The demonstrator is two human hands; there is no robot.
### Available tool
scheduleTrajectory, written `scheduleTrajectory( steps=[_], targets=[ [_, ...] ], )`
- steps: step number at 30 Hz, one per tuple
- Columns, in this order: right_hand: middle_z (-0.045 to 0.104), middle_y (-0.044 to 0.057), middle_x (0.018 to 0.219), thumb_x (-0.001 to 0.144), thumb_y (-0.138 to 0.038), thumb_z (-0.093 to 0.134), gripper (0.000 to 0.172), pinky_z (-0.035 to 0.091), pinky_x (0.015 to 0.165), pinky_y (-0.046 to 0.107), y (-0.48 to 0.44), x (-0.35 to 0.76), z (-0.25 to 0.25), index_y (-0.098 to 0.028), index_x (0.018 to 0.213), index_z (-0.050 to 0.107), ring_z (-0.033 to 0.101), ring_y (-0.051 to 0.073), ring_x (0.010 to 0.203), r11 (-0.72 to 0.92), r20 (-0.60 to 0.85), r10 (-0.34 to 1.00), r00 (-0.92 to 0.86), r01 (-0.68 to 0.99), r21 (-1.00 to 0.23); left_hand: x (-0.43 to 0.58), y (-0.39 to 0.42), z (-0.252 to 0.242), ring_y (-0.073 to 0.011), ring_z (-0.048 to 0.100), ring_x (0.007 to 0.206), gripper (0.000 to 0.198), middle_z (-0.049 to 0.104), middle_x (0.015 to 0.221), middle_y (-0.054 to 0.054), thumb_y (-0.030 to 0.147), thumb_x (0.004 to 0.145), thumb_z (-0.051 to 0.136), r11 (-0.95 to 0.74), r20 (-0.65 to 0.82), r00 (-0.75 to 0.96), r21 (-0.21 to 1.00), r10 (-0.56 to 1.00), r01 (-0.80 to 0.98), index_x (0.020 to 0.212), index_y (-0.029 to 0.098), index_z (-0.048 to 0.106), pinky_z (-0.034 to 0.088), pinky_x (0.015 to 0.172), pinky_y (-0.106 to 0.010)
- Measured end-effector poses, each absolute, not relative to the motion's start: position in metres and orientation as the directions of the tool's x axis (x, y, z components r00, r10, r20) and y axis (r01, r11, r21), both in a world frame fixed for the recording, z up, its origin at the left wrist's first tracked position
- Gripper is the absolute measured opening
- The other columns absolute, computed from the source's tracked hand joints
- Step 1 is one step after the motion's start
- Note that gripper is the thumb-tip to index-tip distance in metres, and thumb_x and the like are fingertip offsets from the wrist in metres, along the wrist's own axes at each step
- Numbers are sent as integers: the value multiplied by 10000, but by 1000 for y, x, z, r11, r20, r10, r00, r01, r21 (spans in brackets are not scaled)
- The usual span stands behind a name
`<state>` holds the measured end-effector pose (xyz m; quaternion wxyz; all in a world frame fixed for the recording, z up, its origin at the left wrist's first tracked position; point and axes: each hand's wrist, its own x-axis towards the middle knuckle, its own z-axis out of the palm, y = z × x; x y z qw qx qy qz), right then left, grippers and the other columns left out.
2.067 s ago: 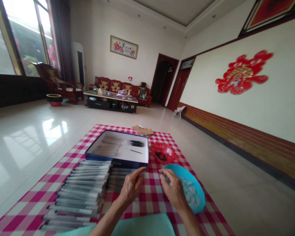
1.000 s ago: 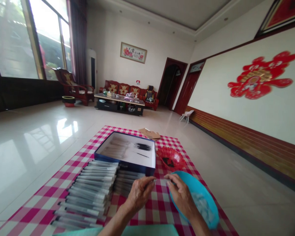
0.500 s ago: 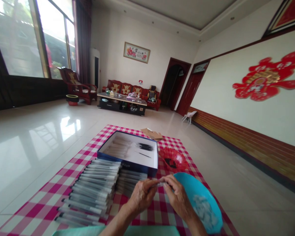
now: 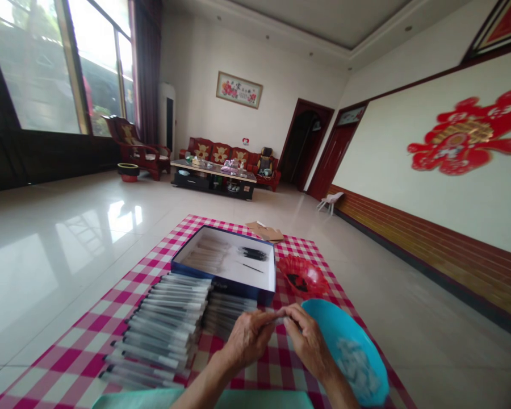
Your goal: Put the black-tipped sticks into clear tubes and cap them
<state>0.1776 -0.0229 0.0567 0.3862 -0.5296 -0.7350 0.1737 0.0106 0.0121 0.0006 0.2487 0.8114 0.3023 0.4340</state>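
My left hand (image 4: 249,335) and my right hand (image 4: 304,335) meet at the fingertips over the checked tablecloth, both closed. Between them they pinch a small translucent pen part (image 4: 280,320), mostly covered by fingers, so its exact shape is unclear. Left of my hands lies a stack of clear pens with black ends (image 4: 162,324). A second group of clear pens (image 4: 225,312) rests just behind my left hand. By my right wrist stands a blue bowl (image 4: 323,312) with translucent white pieces (image 4: 356,363), which look like pen caps.
Beyond my hands is a blue-edged white box (image 4: 234,274) holding clear tubes (image 4: 206,254) and black slim pieces (image 4: 254,253). A red scalloped bowl (image 4: 315,278) with small black pieces stands right of it. Flat brown cardboard (image 4: 266,232) lies at the table's far edge (image 4: 300,243).
The view has shifted slightly, moving the scene a little to the right. Both hands stay together on the small pen part, with almost no visible motion.
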Motion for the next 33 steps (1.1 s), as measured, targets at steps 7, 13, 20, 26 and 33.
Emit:
scheduleTrajectory(
  steps=[7,13,20,26,33],
  targets=[
    [646,48,884,838,-212,456,187,464,762,289,-16,175,64,-183,916,623,610,182,842,374,348,919,-186,691,-619,7,15,7,-137,606,688,292,678,766,-40,171,880,431,-678,532,447,679,719,282,1037,187,677,398,627,-208],
    [679,37,830,794,-218,490,167,481,702,285,-3,166,73,-177,875,629,624,177,751,327,296,941,-165,667,-670,1,18,15,-96,484,558,264,566,612,19,192,882,428,-623,494,415,732,764,275,805,159,678,318,546,-202],
    [683,34,859,803,-243,499,175,495,734,275,-3,160,69,-190,890,641,635,181,807,318,306,943,-127,605,-730,-2,20,15,-76,355,528,313,380,546,62,250,903,436,-560,440,423,799,792,219,678,140,623,252,501,-197],
    [688,54,892,818,-300,516,193,496,759,296,-2,167,65,-184,915,636,637,199,840,311,334,941,-61,553,-773,-4,22,14,-85,375,545,293,416,559,57,289,895,447,-518,413,403,832,817,198,761,143,662,272,522,-196],
    [703,44,802,779,-314,555,210,503,665,290,3,186,61,-165,905,631,653,196,730,169,224,974,28,568,-805,-8,29,11,-93,366,543,378,422,556,45,397,892,439,-422,372,283,896,884,138,703,135,635,294,516,-198]
  ],
)
